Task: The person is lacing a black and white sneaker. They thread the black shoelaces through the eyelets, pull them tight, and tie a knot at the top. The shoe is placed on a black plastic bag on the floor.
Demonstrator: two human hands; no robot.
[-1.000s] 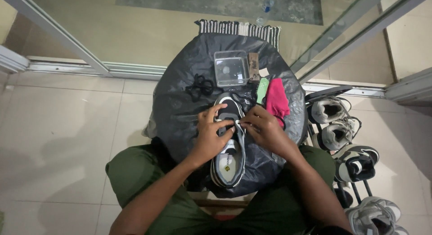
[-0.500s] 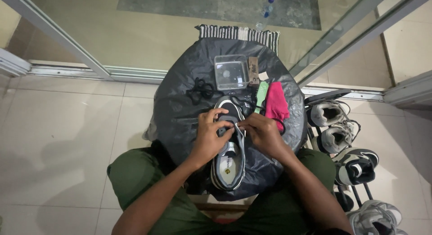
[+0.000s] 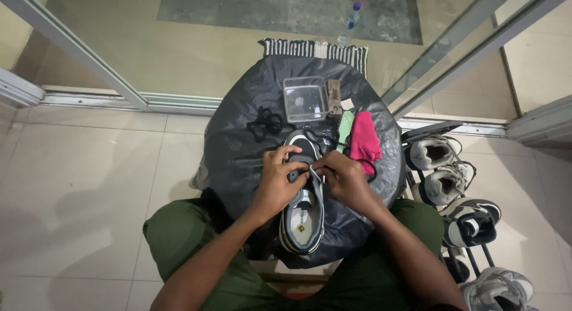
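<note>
Head view: left hand [image 3: 280, 183] curled over the left side of the black-and-white sneaker [image 3: 304, 212], fingers gripping its upper near the tongue. Right hand [image 3: 342, 181] pinching something small at the lace area, fingers pressed together; can't tell what exactly. Both forearms angle in from the near edge. Sneaker lies toe-away at the near-middle of the black-covered worktop [image 3: 238, 150]. Loose black laces [image 3: 265, 121], clear box [image 3: 305, 99] and pink cloth [image 3: 363, 139] sit toward the far edge.
</note>
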